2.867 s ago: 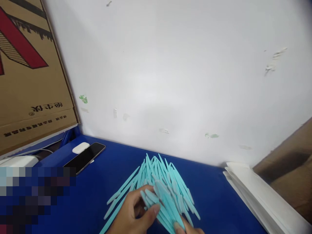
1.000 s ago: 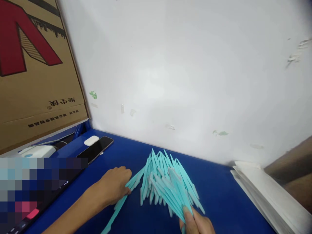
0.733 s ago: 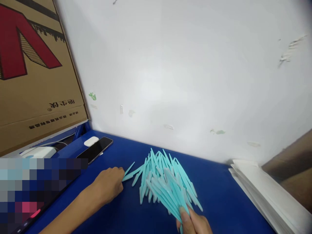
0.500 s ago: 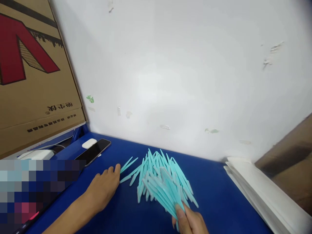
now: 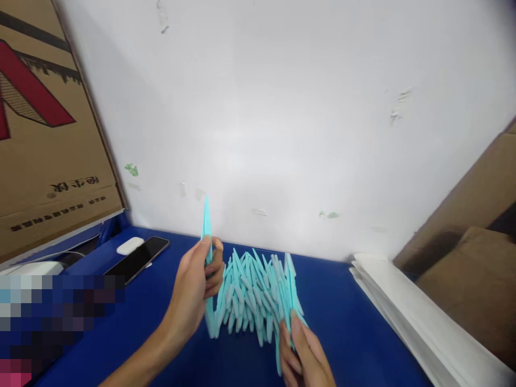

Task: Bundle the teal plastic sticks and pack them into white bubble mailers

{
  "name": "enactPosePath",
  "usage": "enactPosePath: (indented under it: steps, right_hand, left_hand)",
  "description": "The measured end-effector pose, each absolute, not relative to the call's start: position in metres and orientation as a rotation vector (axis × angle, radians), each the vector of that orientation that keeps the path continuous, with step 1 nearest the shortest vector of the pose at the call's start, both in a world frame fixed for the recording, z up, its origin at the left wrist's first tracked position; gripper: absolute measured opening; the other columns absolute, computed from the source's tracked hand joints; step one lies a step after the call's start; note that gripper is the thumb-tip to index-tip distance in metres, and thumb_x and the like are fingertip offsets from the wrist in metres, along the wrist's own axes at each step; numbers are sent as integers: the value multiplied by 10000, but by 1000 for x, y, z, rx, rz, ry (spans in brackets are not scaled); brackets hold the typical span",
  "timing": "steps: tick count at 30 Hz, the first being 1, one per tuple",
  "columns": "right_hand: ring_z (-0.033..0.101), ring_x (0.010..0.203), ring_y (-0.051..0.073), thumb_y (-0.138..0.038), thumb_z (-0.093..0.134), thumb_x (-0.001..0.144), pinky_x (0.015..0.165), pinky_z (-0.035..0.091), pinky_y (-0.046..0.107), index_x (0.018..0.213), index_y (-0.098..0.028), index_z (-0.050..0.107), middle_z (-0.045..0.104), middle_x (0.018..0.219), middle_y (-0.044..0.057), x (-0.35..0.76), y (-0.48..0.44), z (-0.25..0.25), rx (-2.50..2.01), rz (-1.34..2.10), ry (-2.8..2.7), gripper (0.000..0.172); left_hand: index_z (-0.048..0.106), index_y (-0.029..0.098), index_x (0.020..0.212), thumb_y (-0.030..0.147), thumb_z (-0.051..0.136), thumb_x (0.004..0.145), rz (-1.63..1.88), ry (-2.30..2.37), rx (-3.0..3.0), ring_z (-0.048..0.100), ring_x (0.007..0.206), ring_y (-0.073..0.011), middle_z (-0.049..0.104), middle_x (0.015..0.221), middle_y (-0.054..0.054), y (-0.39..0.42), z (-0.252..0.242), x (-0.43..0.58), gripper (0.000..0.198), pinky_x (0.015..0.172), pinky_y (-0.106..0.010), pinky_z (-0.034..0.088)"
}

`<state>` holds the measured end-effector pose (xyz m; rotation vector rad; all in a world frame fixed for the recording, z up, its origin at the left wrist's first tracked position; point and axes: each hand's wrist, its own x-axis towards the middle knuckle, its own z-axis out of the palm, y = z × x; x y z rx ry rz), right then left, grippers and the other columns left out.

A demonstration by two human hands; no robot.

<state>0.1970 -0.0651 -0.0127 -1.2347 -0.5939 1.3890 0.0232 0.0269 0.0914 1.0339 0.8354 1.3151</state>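
Note:
A heap of thin turquoise plastic sticks (image 5: 250, 293) lies on the blue table (image 5: 346, 322) close to the white wall. My left hand (image 5: 195, 287) is closed round a few of these sticks (image 5: 207, 226) and holds them upright at the heap's left side. My right hand (image 5: 302, 355) pinches a bundle of the sticks (image 5: 288, 285) at the heap's right side, near the bottom edge of the view.
A black phone (image 5: 139, 259) and a small white case (image 5: 129, 245) lie at the left of the table. A printed cardboard box (image 5: 44, 134) stands at the far left. A stack of white sheets (image 5: 407, 317) lies at the right, with brown cardboard (image 5: 475, 263) behind.
My left hand lay flat on the table beside the loose sticks; now it has gathered a few and raised them upright. My right hand has tipped its bundle more upright.

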Motion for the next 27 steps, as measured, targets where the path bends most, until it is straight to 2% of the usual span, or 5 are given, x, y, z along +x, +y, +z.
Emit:
enactPosePath:
  steps: [7,12,17,21,27]
  right_hand:
    - [677,1003,251,-465,907,606,897,514,363,781,-188,652,732,952,67,204,-45,-6,-696,1637,-236,415]
    - [662,1030,265,-515,858,654,825,534,351,989,-205,720,720,1100,68,211,-49,4,-658,1667,-274,476]
    - [672,942,249,-479,877,641,759,524,325,947,-192,705,723,940,57,217,-47,3,-716,1651,-269,454]
    - [650,933,237,-621,770,729,783,493,317,759,-185,619,695,872,68,226,-42,3,-794,1455,-494,462]
    - [633,788,207,-706,705,735,709,480,305,710,-189,561,672,805,55,248,-36,14,-966,1334,-663,537]
  left_hand:
    - [481,211,758,642,524,908,1488,725,950,307,444,-69,340,560,69,-11,73,110,459,409,-175,323]
    - [630,254,902,605,653,827,1312,908,1066,647,748,-215,633,691,-27,-39,18,134,360,634,-293,547]
    - [654,239,1014,551,695,807,1269,1028,1090,660,1044,-290,728,976,-95,-37,-14,126,377,779,-335,575]
    - [599,205,1082,564,488,946,1275,1004,1341,671,917,-236,693,1005,-91,-9,-4,104,400,730,-318,557]
    - [495,200,753,309,296,1015,1180,825,2447,458,533,-137,491,640,7,39,15,51,346,525,-266,349]
